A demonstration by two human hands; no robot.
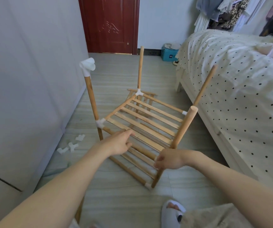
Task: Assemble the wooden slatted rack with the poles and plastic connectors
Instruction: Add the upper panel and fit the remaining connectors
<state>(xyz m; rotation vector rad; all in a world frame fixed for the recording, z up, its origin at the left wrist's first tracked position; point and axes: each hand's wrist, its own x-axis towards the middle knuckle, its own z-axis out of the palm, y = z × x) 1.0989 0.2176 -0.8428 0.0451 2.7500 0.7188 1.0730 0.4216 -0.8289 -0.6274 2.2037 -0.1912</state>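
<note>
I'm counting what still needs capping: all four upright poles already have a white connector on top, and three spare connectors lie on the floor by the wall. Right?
Not quite. The head view shows only the left pole topped with a white connector; the other three uprights have bare tops. The three spare connectors do lie on the floor by the wall.

Matt pale wooden rack point(146, 122), smooth white plastic connectors point(100, 123).

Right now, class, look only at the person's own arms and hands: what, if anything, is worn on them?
Nothing is worn. Both forearms are bare as far as the frame shows, with no sleeves in view. The left hand and the right hand have no gloves, and no watch, bracelet or ring can be seen. No markings show on either arm.
</note>
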